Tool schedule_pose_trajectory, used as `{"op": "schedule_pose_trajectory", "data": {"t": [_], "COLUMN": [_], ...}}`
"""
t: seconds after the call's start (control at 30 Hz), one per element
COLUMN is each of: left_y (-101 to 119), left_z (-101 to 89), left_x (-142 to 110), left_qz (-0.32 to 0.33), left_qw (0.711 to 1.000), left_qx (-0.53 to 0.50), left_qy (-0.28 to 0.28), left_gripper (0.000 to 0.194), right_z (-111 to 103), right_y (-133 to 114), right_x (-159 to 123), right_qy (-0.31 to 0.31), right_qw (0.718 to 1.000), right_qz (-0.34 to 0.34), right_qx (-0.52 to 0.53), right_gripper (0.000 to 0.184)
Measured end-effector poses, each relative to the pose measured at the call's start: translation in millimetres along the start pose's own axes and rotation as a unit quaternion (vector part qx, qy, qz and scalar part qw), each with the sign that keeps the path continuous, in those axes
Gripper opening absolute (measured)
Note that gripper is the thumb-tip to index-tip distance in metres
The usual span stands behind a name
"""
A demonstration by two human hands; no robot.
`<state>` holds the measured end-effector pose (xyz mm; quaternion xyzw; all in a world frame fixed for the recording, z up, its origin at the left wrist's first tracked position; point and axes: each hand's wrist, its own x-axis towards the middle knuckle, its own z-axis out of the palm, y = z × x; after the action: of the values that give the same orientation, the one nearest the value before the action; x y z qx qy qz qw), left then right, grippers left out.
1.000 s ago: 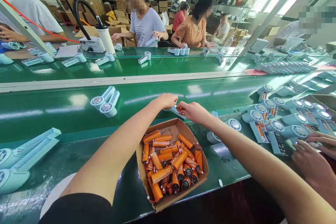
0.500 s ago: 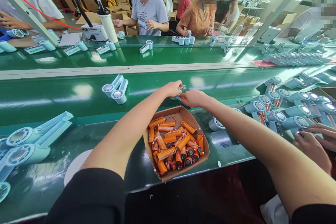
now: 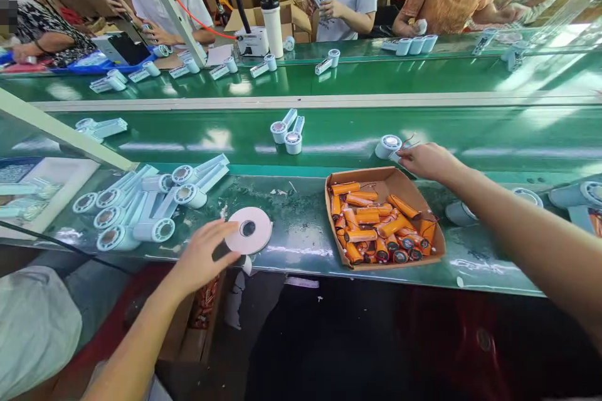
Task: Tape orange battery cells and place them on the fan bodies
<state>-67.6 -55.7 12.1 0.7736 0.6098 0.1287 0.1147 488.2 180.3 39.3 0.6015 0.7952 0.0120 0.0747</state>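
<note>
My left hand [image 3: 207, 257] reaches to the left edge of a white tape roll [image 3: 260, 233] lying flat at the table's front edge. Its thumb and fingers are apart, fingertips over the roll's rim; whether they touch it I cannot tell. My right hand [image 3: 430, 160] is closed on the handle end of a light blue handheld fan [image 3: 388, 146] at the near side of the green belt. Thin wires stick up beside the fingers. Below that hand stands a cardboard tray [image 3: 336, 174] of orange cylindrical batteries [image 3: 362, 235] with leads.
Two handheld fans [image 3: 293, 143] lie on the green belt [image 3: 226, 125]. A pile of fan housings [image 3: 155, 229] lies on the table at left, near a slanted metal post [image 3: 66, 128]. More housings [image 3: 461, 212] are under my right forearm. People work across the belt.
The view has swung left. My left hand has left the fan by my right hand and come down to the tape roll. My right hand still holds the fan at the belt.
</note>
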Motion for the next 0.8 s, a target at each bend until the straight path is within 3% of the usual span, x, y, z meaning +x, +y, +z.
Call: {"op": "schedule_pose_trajectory", "data": {"t": [0.1, 0.2, 0.3, 0.37, 0.47, 0.5, 0.53, 0.63, 0.67, 0.73, 0.8], "left_y": [-1, 4, 10, 19, 44, 56, 70, 105, 113, 119, 117], "left_z": [17.6, 25.1, 17.1, 7.0, -7.7, -11.5, -14.7, -19.7, -20.0, -19.2, -17.3], "left_x": [-20, -13, -2, 1, -1, -2, -2, 3, 5, 10, 14], "left_qz": [0.044, 0.042, 0.022, 0.044, 0.124, 0.147, 0.169, 0.233, 0.253, 0.264, 0.229], "left_qw": [0.997, 0.994, 0.992, 0.992, 0.982, 0.974, 0.966, 0.945, 0.940, 0.936, 0.941], "left_qx": [0.069, 0.101, 0.123, 0.120, 0.086, 0.072, 0.058, 0.018, 0.008, -0.008, -0.031], "left_qy": [-0.014, -0.009, -0.001, 0.026, 0.118, 0.155, 0.188, 0.228, 0.228, 0.233, 0.247], "left_gripper": [0.061, 0.054, 0.044, 0.036, 0.031, 0.033, 0.036, 0.047, 0.049, 0.050, 0.045], "right_z": [-19, -42, -56, -60, -64, -65, -65, -59, -53, -38, -22], "right_y": [-2, -8, -19, -37, -84, -106, -129, -201, -221, -250, -262], "right_x": [14, 19, 7, -16, -73, -95, -117, -167, -178, -190, -196], "right_qy": [-0.082, -0.090, -0.051, -0.007, 0.094, 0.119, 0.089, -0.070, -0.101, -0.124, -0.104], "right_qw": [0.996, 0.995, 0.996, 0.996, 0.990, 0.970, 0.940, 0.818, 0.786, 0.748, 0.746], "right_qz": [-0.002, 0.019, 0.056, 0.073, 0.026, -0.010, -0.069, -0.208, -0.238, -0.300, -0.360], "right_qx": [-0.033, -0.047, -0.052, -0.051, 0.100, 0.213, 0.321, 0.531, 0.561, 0.579, 0.550], "right_gripper": [0.031, 0.019, 0.029, 0.039, 0.039, 0.039, 0.042, 0.061, 0.053, 0.047, 0.051]}}
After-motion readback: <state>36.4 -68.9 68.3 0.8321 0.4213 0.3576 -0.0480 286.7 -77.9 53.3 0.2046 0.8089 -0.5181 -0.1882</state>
